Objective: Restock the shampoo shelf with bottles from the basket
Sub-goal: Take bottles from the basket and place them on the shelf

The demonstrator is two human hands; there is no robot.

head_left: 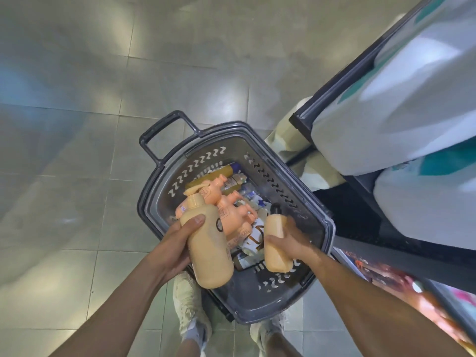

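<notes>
The person's left hand (pixel 175 249) is wrapped round a big peach pump bottle (pixel 210 253), and the right hand (pixel 289 243) is wrapped round a smaller peach bottle (pixel 275 244) with a dark cap. Both bottles are held up just over the grey basket (pixel 257 314), which sits on the tiled floor (pixel 103 150) by the person's pale shoes (pixel 188 307) and has more peach bottles (pixel 231 210) piled inside. The dark shelf (pixel 302 122) is close on the right, with big white and teal packs (pixel 399 112) on it.
</notes>
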